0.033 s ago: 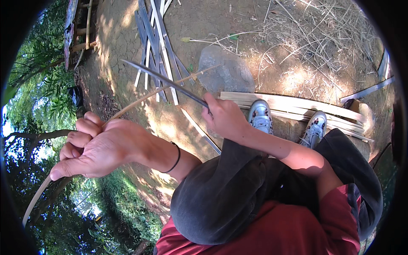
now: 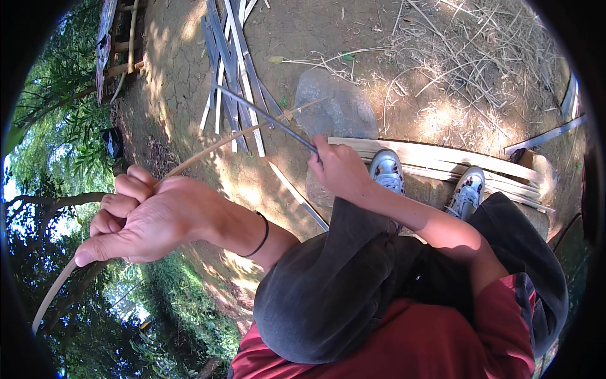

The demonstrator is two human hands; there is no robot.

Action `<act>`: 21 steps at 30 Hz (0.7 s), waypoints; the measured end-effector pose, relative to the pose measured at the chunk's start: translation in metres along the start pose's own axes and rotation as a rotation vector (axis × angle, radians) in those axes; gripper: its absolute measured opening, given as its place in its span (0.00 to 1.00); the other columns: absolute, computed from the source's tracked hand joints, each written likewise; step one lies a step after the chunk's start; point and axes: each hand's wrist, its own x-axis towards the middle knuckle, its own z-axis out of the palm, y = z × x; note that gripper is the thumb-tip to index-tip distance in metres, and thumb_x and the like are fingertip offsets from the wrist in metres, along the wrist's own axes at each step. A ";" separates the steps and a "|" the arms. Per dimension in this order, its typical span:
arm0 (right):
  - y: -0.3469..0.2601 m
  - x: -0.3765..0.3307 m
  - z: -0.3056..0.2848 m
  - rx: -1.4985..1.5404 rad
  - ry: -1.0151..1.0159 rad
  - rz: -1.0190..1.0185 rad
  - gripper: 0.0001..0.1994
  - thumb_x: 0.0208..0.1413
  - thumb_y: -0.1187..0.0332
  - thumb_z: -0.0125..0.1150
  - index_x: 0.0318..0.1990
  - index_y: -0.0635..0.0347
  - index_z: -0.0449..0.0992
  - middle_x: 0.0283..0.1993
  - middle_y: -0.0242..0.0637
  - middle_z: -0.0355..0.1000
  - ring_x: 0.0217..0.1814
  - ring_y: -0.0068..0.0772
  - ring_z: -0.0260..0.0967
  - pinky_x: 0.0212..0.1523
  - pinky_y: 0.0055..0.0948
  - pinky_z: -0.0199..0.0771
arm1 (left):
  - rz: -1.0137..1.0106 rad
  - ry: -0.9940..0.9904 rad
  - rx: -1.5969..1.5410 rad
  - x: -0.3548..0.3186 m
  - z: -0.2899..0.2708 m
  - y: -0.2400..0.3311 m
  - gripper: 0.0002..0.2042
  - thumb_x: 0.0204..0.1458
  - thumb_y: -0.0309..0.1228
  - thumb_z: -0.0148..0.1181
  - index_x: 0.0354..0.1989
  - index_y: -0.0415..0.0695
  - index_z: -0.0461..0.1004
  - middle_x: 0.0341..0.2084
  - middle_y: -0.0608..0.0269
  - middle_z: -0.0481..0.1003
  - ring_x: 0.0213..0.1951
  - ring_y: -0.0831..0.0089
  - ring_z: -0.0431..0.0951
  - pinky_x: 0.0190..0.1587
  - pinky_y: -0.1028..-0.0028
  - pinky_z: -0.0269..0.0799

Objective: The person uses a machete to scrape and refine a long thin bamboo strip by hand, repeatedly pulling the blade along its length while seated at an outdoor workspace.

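Note:
My left hand (image 2: pixel 161 218) is raised at the left, its fingers closed round a long, thin, bending wooden strip (image 2: pixel 211 148). One end of this strip curves down past my thumb; the other tapers to the upper right, over a grey rock. In my right hand (image 2: pixel 341 169), held in front of my knee, is a slim dark knife (image 2: pixel 265 116) pointing to the upper left. The knife's handle is hidden in my fist. Its blade crosses the strip near the thin end; whether they touch I cannot tell.
Several flat dark and pale strips (image 2: pixel 233 63) lie piled on the dirt ahead. The grey rock (image 2: pixel 334 104) stands beside them. Pale split slats (image 2: pixel 442 155) lie by my shoes (image 2: pixel 386 169). Curly shavings (image 2: pixel 467 57) cover the far right ground. Foliage (image 2: pixel 82 139) fills the left.
My right hand has shifted slightly right, drawing the knife along so that it crosses the strip closer to its thin end. My left hand has hardly moved.

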 end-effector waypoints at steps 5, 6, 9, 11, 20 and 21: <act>0.063 0.001 0.010 -0.012 0.079 0.175 0.08 0.54 0.70 0.54 0.36 0.68 0.70 0.21 0.56 0.70 0.24 0.59 0.71 0.28 0.50 0.71 | -0.007 0.042 -0.014 -0.005 0.004 0.001 0.27 0.61 0.59 0.41 0.22 0.49 0.51 0.12 0.74 0.39 0.16 0.76 0.39 0.18 0.73 0.44; 0.035 0.003 0.001 0.003 0.053 0.129 0.08 0.54 0.70 0.54 0.35 0.68 0.71 0.20 0.55 0.70 0.23 0.59 0.71 0.27 0.49 0.71 | 0.011 0.048 -0.004 -0.001 0.000 0.002 0.27 0.61 0.59 0.40 0.22 0.49 0.51 0.12 0.74 0.39 0.16 0.76 0.39 0.18 0.73 0.44; -0.027 0.002 -0.026 0.159 -0.048 0.039 0.09 0.55 0.70 0.54 0.36 0.70 0.70 0.17 0.53 0.69 0.19 0.57 0.70 0.24 0.47 0.69 | 0.010 0.038 0.005 -0.006 0.002 -0.001 0.27 0.61 0.60 0.40 0.21 0.49 0.50 0.12 0.74 0.38 0.16 0.76 0.39 0.18 0.74 0.43; -0.061 -0.005 -0.036 0.212 -0.070 -0.043 0.10 0.55 0.70 0.54 0.37 0.70 0.68 0.16 0.53 0.68 0.18 0.56 0.69 0.22 0.47 0.68 | 0.025 0.050 0.012 -0.005 0.004 0.000 0.27 0.60 0.60 0.41 0.21 0.49 0.50 0.13 0.74 0.38 0.16 0.76 0.39 0.18 0.73 0.42; -0.028 0.001 -0.018 0.248 -0.034 0.055 0.09 0.54 0.73 0.53 0.35 0.73 0.70 0.15 0.51 0.67 0.17 0.55 0.69 0.22 0.44 0.68 | 0.000 0.021 0.011 -0.009 0.010 0.004 0.27 0.60 0.60 0.41 0.22 0.49 0.51 0.12 0.74 0.39 0.15 0.77 0.39 0.17 0.75 0.43; -0.040 0.003 -0.026 0.252 -0.061 0.035 0.09 0.54 0.73 0.53 0.36 0.73 0.70 0.14 0.51 0.66 0.17 0.55 0.69 0.22 0.44 0.68 | 0.012 0.034 0.042 -0.007 0.007 0.003 0.27 0.60 0.61 0.40 0.22 0.49 0.51 0.12 0.74 0.40 0.15 0.77 0.39 0.17 0.75 0.44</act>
